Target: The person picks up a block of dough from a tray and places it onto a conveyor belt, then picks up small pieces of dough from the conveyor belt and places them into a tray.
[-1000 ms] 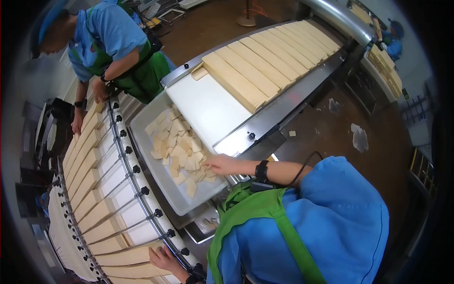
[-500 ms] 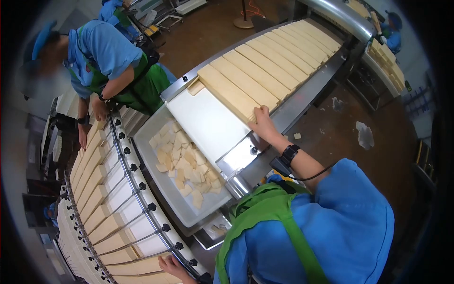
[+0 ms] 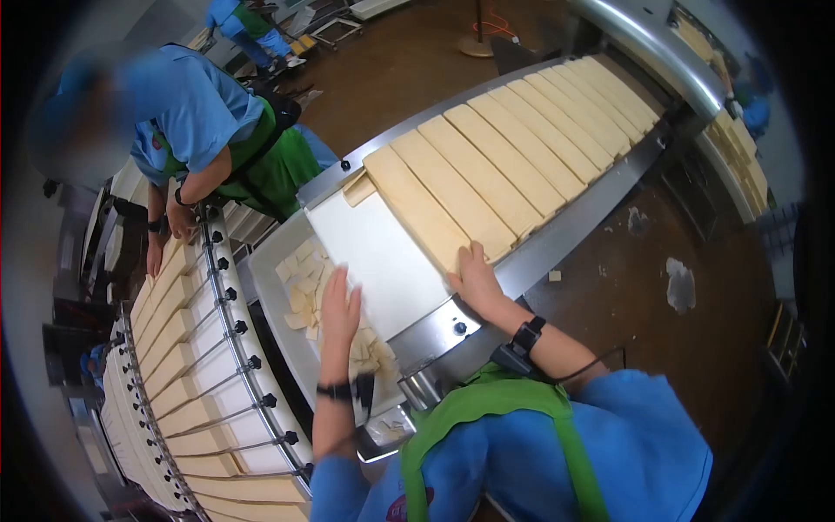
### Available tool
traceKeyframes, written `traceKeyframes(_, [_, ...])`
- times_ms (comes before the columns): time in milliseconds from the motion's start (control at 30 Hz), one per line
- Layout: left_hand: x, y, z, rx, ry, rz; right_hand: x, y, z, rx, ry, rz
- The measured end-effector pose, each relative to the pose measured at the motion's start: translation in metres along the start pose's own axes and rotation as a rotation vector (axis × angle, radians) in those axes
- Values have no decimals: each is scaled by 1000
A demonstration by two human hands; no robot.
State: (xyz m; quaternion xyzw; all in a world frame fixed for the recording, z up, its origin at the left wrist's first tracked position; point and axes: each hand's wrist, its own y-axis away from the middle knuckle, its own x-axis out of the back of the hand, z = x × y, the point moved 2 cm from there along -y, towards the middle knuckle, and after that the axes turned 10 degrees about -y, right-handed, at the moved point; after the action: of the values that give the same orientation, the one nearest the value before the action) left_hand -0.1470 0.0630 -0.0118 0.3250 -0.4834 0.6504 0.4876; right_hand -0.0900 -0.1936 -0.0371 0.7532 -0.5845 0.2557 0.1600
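My right hand has its fingers around the near end of the closest long, pale dough strip, at the front of a row lying across the white conveyor belt. My left hand is raised with its fingers stretched out and nothing in it. It hovers by the left side of the belt, above a white bin that holds many broken dough pieces. A short, folded-looking piece lies at the far end of the closest strip.
To the left, a second conveyor carries dough strips between thin guide rods with black knobs. A co-worker in blue and green has both hands at its far end. A metal roller housing spans the far end of my belt.
My left hand has left the strips on the left conveyor and risen to the right, over the bin. My right hand stays at the closest strip's end. The view has shifted slightly.
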Motion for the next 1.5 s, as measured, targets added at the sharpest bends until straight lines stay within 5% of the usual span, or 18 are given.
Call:
traceKeyframes(133, [-75, -140, 14, -209, -18, 111, 4, -1, 0, 37, -18, -44])
traceKeyframes(267, [-132, -228, 0, -46, -211, -72, 7, -3, -2, 37, -47, -118])
traceKeyframes(567, [-84, -234, 0, 254, -429, -410, 4, -2, -4, 152, -5, -106])
traceKeyframes(733, [-20, -152, -74, 503, -467, -326, -1, -15, -5, 231, 21, -286])
traceKeyframes(833, [-10, -76, -133, 683, 264, -233, -10, -29, -21, 31, 132, -370])
traceKeyframes(933, [-33, -6, -158, 703, 816, 259, -36, -41, -36, 44, 232, -420])
traceKeyframes(1133, [104, 115, -147, 732, 586, 747, -100, 0, -118, 463, 86, -362])
traceKeyframes(1233, [187, 200, -152, 932, 198, 815, -132, 45, -176, 564, -19, -604])
traceKeyframes(1367, [228, 333, -214, 1081, 298, 946, -174, 107, -230, 565, -316, -918])
traceKeyframes(1500, [242, 405, -249, 1199, -20, 537, -206, 161, -268, 513, -444, -1070])
